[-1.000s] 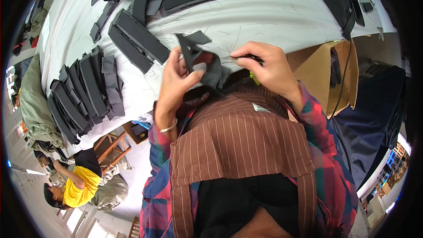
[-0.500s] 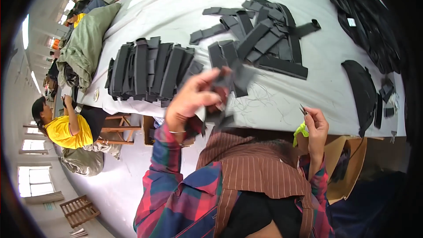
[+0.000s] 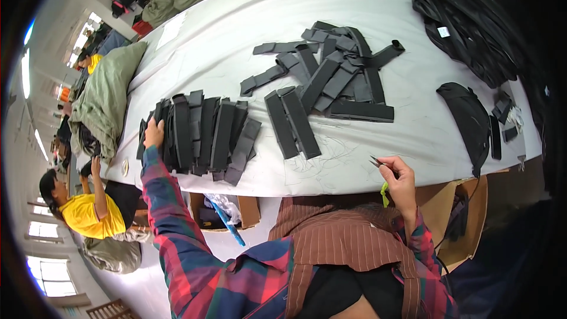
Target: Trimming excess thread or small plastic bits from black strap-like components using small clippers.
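Observation:
My left hand [image 3: 155, 134] reaches to the left end of a row of black fabric strips [image 3: 221, 133] standing close together on the table. Its thumb and fingers close round the outermost strips there; the fingertips are partly hidden. Near the table's front edge, my right hand [image 3: 400, 182] grips a small pair of thread snips [image 3: 376, 162], points toward the upper left. A bright yellow-green tie [image 3: 385, 194] hangs below that hand. Between the hands, two black strips [image 3: 290, 123] lie side by side, and beyond them is a loose heap of similar strips [image 3: 339, 74].
The white-covered table [image 3: 207, 35] carries loose threads [image 3: 325, 159] near its front. Black garments [image 3: 466, 35] and a curved black piece [image 3: 466, 121] lie on the right. Cardboard boxes [image 3: 251, 212] stand under the edge. A person in yellow [image 3: 94, 212] is at the left.
My left hand has moved left and down, from over the middle with a blurred dark piece to the row's left end. The right hand keeps the snips. The view has shifted.

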The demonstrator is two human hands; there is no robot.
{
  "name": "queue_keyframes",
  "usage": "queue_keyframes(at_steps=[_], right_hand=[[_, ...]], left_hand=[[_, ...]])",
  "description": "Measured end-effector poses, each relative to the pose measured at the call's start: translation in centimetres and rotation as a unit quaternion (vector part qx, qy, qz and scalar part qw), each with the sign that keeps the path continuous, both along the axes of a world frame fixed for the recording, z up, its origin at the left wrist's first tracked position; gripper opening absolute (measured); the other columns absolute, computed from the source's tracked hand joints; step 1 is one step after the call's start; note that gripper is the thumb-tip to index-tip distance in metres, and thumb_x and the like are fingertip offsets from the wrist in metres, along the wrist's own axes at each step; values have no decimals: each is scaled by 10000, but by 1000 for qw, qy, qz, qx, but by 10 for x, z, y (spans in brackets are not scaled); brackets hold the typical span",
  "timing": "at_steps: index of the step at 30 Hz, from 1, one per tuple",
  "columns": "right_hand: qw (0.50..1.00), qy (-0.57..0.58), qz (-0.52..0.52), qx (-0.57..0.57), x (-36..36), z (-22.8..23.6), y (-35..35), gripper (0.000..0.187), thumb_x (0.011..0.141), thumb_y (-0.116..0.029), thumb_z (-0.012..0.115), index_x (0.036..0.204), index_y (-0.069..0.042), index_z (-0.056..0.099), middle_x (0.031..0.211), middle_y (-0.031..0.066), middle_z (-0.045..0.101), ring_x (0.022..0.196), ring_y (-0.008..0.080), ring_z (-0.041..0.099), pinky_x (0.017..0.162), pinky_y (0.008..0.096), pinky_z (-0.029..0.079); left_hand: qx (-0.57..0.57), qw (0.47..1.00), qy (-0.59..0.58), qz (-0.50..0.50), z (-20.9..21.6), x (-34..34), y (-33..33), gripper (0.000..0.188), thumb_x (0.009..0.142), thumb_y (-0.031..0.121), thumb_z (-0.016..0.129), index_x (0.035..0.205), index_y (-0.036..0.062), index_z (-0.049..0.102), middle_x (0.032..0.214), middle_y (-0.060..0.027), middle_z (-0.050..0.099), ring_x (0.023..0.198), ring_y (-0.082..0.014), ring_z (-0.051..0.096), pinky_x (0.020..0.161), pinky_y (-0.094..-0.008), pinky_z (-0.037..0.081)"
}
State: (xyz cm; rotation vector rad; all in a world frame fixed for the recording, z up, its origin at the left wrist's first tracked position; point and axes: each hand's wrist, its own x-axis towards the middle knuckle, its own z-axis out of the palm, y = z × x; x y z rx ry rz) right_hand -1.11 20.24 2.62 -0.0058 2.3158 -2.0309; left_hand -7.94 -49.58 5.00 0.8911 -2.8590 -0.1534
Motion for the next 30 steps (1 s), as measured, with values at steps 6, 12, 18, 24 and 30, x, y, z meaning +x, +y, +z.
queue_keyframes(at_steps=[6,12,18,24,30], right_hand=[[999,-19,-28,4,-2,-3,6,141,862,-42,620,992,5,642,791,-13,612,723,49,503,674,210,417],[999,21,32,12,-6,12,-12,153,868,-52,613,1004,13,643,808,-13,617,738,45,508,689,205,424],[998,31,37,33,0,13,-3,150,861,-58,629,988,19,652,779,-18,614,730,48,512,673,205,429],[998,24,29,43,-3,21,-11,170,853,-61,634,1009,3,651,809,2,638,736,52,532,667,212,438],[949,252,19,190,-20,36,-43,204,805,-93,671,1008,-72,667,795,52,619,675,177,564,626,303,442]], left_hand=[[-96,948,271,-139,37,-23,178,392,835,202,609,1194,47,578,1196,-187,573,1081,-338,561,906,-402,457],[144,954,119,-233,-93,-13,376,776,734,250,744,1343,-48,368,1068,-282,522,1001,-396,532,906,-396,437],[323,925,145,-137,-92,-25,392,868,669,182,732,1381,-49,292,1105,-266,531,1012,-379,554,909,-382,438],[596,726,292,-179,-20,11,437,851,734,-56,647,1439,57,185,1149,-150,543,950,-185,583,817,-265,490],[707,651,192,-197,-21,42,463,771,701,-74,699,1332,-15,259,1149,-145,540,987,-185,585,828,-285,512]])
